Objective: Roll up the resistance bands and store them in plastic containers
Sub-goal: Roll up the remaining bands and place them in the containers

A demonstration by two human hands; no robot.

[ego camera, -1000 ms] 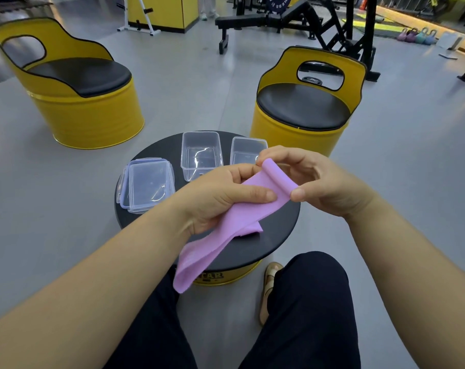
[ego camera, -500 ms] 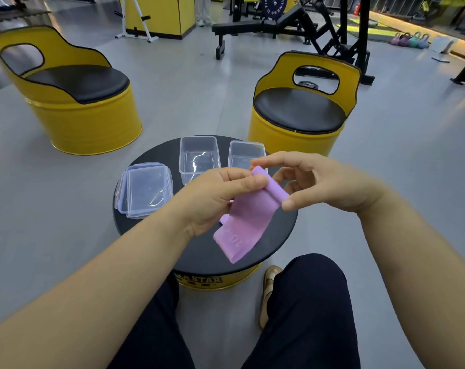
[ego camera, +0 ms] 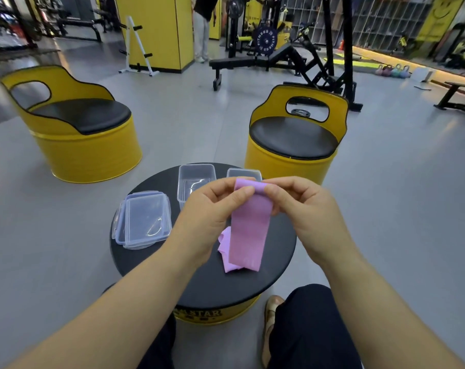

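A pink resistance band [ego camera: 248, 230] hangs flat from both hands above the round black table [ego camera: 276, 265]. My left hand [ego camera: 210, 219] pinches its upper left corner and my right hand [ego camera: 303, 211] pinches the upper right corner, where the top edge is folded over. The band's lower end is crumpled on the tabletop. Two open clear plastic containers stand at the table's far side, one [ego camera: 195, 179] in the middle and one [ego camera: 243, 173] partly hidden behind the band. A stack of clear lids [ego camera: 144, 222] lies at the table's left.
A yellow barrel chair [ego camera: 295, 139] stands just beyond the table, another [ego camera: 74, 129] to the far left. Gym benches and racks fill the background, where a person stands. My dark-trousered knees and a shoe [ego camera: 272, 310] are below the table edge.
The band went from slanting across my left hand to hanging straight down between both hands. Both hands rose to its top edge, and its lower end now rests on the table.
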